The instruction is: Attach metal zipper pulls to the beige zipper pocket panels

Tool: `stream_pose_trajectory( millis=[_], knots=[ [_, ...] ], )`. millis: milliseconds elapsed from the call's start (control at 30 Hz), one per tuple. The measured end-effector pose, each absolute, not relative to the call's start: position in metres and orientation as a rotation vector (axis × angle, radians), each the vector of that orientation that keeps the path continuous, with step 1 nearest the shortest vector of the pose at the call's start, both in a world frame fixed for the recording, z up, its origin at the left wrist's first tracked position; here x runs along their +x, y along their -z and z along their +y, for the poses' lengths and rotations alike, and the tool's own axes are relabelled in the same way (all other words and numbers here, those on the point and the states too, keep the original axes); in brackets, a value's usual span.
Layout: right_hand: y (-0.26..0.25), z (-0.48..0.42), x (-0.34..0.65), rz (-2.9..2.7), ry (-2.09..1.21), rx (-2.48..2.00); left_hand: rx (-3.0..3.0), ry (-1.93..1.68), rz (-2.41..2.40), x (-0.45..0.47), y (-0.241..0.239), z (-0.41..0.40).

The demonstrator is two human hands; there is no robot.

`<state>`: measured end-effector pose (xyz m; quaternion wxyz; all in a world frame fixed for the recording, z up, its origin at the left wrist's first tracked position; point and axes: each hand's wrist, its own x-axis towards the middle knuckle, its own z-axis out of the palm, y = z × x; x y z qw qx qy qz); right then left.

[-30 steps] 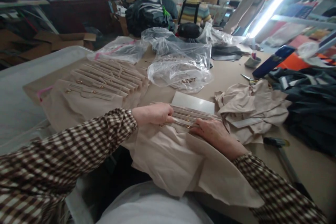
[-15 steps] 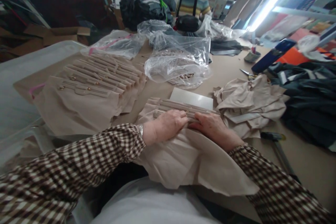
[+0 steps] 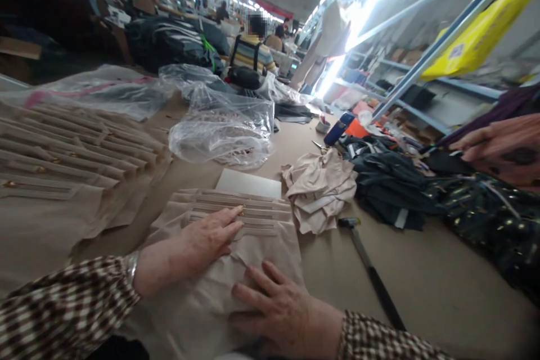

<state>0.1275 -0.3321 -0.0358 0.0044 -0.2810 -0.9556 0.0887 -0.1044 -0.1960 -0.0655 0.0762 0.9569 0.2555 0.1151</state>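
In front of me lies a stack of beige fabric pieces (image 3: 261,247), overlapped in rows, with zipper-like strips and small gold pulls along their upper edges. My left hand (image 3: 196,244) lies on the top piece, fingers stretched toward a gold pull. Lower down, my right hand (image 3: 280,306) rests on the same cloth with its fingers spread. Neither hand grips anything. A larger overlapped pile of similar beige pieces (image 3: 80,152) is at the left. Behind the near stack, a pale flat plate (image 3: 248,183) lies partly covered by it.
A clear plastic bag (image 3: 223,129) sits at the back. Crumpled beige cloth (image 3: 320,188) and a hammer (image 3: 373,270) lie to the right. Beyond are scissors (image 3: 319,145), a blue box-like object (image 3: 340,128) and dark fabric (image 3: 388,183). People work in the background.
My hands have parted from the upper edge of the stack; the right one has come down toward me. The top piece now lies flatter. My view has turned right and up.
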Motion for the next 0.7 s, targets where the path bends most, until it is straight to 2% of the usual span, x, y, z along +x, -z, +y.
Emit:
stream_pose_trajectory(
  millis=[100,167,233,367,700],
  knots=[
    [0.026,-0.321,0.149,-2.883,-0.492,-0.848,2.917,-0.318,0.752,-0.109,0.079,-0.195],
    [0.019,-0.295,0.178,-2.630,-0.510,-1.106,2.938,-0.282,0.767,-0.110,0.082,-0.196],
    [0.018,-0.263,0.220,-2.289,-0.282,-1.559,2.943,-0.239,0.776,-0.109,0.080,-0.195],
    [0.027,-0.214,0.304,-2.124,0.058,-2.223,2.956,-0.238,0.763,-0.105,0.079,-0.190],
    [0.048,-0.165,0.369,-2.280,0.178,-2.352,2.935,-0.369,0.761,-0.101,0.091,-0.182]
  ],
)
